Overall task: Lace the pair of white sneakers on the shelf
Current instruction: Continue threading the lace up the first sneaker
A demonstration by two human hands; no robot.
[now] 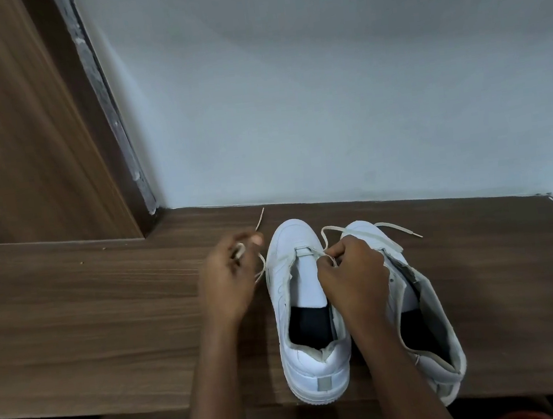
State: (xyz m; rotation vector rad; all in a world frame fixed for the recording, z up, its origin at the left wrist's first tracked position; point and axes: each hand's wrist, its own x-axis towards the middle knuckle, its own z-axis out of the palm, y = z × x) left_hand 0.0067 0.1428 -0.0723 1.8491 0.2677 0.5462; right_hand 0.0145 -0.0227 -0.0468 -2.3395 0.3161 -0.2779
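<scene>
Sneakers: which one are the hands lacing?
The left sneaker: a lace crosses its lowest eyelets, with the left hand and right hand pinching it. The right sneaker lies beside it.

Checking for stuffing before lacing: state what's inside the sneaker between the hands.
White tongue, dark insole toward the heel. The toe cavity is hidden under the tongue; the right hand, pinching the lace, covers the right edge.
</scene>
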